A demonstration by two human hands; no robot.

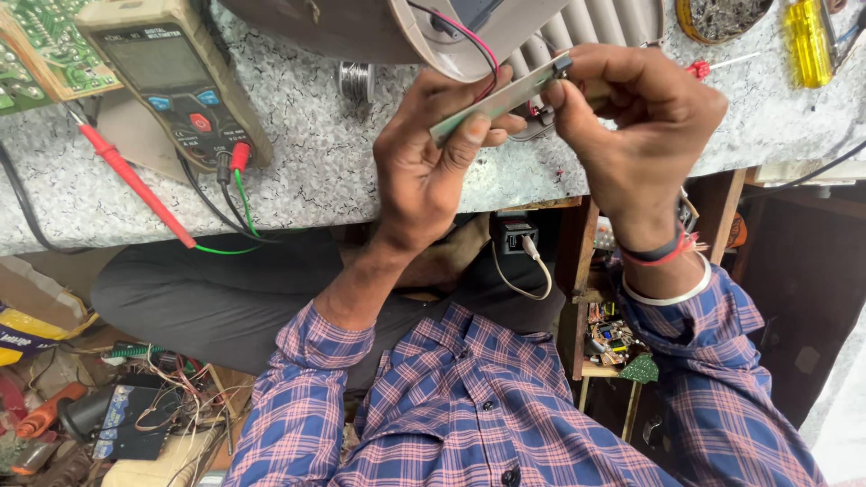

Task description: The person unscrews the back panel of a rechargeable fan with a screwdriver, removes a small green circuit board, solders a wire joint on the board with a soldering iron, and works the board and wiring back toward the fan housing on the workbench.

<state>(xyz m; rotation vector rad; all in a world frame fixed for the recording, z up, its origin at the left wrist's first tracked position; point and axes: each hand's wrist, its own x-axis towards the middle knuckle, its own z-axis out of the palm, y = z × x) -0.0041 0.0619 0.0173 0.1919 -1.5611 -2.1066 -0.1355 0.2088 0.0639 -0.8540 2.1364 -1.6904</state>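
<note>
My left hand (424, 162) and my right hand (636, 126) together hold a narrow green circuit board (501, 97) edge-on, just above the front edge of the speckled grey workbench (316, 171). The left fingers pinch its lower left end; the right fingers grip its upper right end. Red and black wires (478, 45) run from the board up into a beige ribbed appliance housing (505, 32) lying on the bench behind my hands.
A multimeter (176, 81) with a red probe (131, 180) and leads lies at the left, beside another green circuit board (41, 50). A solder spool (357, 81), a yellow-handled screwdriver (807, 41) and a small tray (722, 16) sit farther back. Cluttered parts and wires (135, 415) lie under the bench.
</note>
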